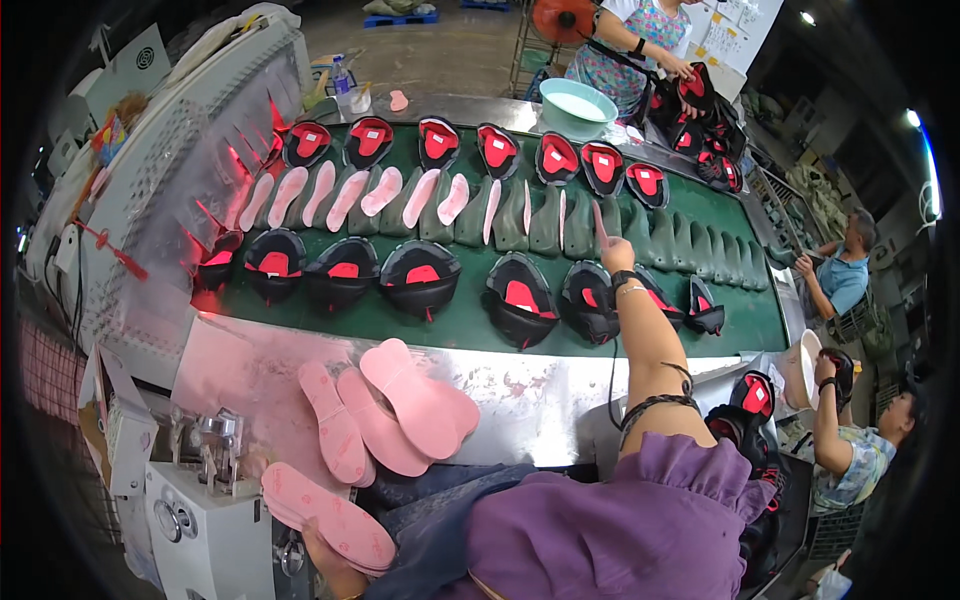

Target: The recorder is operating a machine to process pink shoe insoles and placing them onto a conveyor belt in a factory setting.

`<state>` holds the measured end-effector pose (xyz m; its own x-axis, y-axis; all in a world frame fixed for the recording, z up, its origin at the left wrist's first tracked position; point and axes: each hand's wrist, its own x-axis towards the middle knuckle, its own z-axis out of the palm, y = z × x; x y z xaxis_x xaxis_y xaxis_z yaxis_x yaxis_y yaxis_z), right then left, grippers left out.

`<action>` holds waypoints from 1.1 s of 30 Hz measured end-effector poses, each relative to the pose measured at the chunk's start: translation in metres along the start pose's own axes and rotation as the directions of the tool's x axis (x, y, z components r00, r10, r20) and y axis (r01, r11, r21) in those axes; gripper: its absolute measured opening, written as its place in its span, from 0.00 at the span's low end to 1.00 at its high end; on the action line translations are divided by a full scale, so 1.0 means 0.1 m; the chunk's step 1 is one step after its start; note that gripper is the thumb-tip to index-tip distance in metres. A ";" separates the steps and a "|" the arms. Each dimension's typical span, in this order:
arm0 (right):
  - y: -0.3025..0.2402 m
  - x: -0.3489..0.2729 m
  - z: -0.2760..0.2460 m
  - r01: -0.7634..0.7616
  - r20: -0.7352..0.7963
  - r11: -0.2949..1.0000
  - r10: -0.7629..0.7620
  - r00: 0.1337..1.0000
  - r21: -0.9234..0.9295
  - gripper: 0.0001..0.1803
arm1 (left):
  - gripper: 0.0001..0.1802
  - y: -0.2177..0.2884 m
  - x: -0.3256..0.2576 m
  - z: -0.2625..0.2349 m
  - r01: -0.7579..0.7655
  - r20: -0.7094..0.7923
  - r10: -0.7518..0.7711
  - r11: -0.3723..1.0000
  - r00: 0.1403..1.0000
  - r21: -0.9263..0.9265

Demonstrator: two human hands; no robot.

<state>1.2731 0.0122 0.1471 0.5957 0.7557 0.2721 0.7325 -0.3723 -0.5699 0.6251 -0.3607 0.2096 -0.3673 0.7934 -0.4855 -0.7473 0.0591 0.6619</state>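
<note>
My right hand point(618, 256) reaches out over the green belt point(460, 330), fingers closed on a pink insole point(600, 224) seen edge-on. It is beside a row of dark green shoe lasts point(662, 240). Several lasts on the left side of the row have pink insoles point(345, 198) lying on or against them. Low at the left, my left hand point(322, 560) is wrapped round a stack of pink insoles point(330, 515), its fingers partly hidden beneath. Black shoe uppers with red linings point(420, 275) stand in rows on both sides of the lasts.
More pink insoles point(400, 400) lie on the metal ledge point(530, 400). A white machine with red-lit strips point(170, 190) covers the belt's left end. Across stand a basin point(578, 108) and a person in a floral apron point(625, 60). Other people sit at the right point(850, 450).
</note>
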 end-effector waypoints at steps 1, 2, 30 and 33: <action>-0.01 0.01 0.08 0.005 -0.023 0.999 -0.004 1.000 0.034 0.19 | 0.23 -0.01 0.02 -0.01 0.006 0.014 -0.006 1.000 1.000 0.009; -0.20 -0.06 0.27 0.065 -0.137 0.985 -0.043 0.990 0.160 0.20 | 0.23 -0.02 0.02 -0.04 0.002 0.018 -0.002 1.000 1.000 0.017; -4.45 -4.79 0.94 0.012 0.713 0.714 -0.700 0.045 0.700 0.22 | 0.13 0.07 -0.34 -0.65 0.031 -0.053 -0.036 0.996 0.998 -0.089; -4.80 -4.81 1.19 0.076 0.666 0.670 -0.743 0.074 0.739 0.25 | 0.14 0.03 -0.46 -0.67 0.051 -0.060 -0.059 0.989 0.996 -0.136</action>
<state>0.5957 -0.1083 0.1973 -0.7190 0.6912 -0.0726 0.2926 0.2064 -0.9337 0.6028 -0.4377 0.1956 -0.3551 0.7505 -0.5573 -0.8331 0.0164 0.5529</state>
